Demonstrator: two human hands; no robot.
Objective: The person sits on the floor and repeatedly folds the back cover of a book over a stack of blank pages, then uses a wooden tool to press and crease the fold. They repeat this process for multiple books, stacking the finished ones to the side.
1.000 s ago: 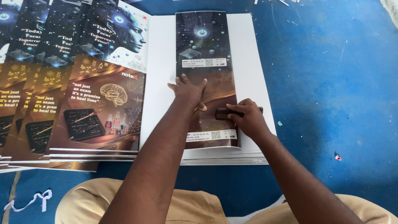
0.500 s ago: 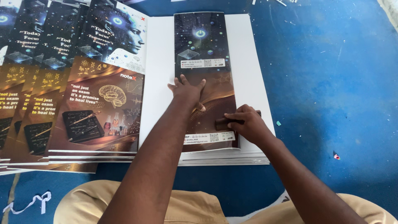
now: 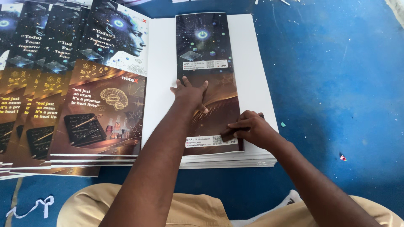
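A tall dark printed cover sheet (image 3: 206, 46), folded lengthwise, lies on a stack of white paper (image 3: 256, 71) on the blue floor. My left hand (image 3: 189, 94) lies flat on the middle of the sheet with fingers spread, pressing it down. My right hand (image 3: 248, 128) sits at the sheet's lower right edge, fingers closed around a small dark flat object pressed against the fold. The object is mostly hidden by my fingers.
To the left, several overlapping printed covers (image 3: 101, 109) with a brain picture and a face picture fan out over the floor. Blue floor (image 3: 336, 84) with small paper scraps lies to the right. A white paper strip (image 3: 31, 208) is at the lower left. My tan-clothed knees (image 3: 189, 210) are near the stack.
My right hand has slid slightly down and toward the lower edge of the sheet along the fold. My left hand stays pressed in the same place.
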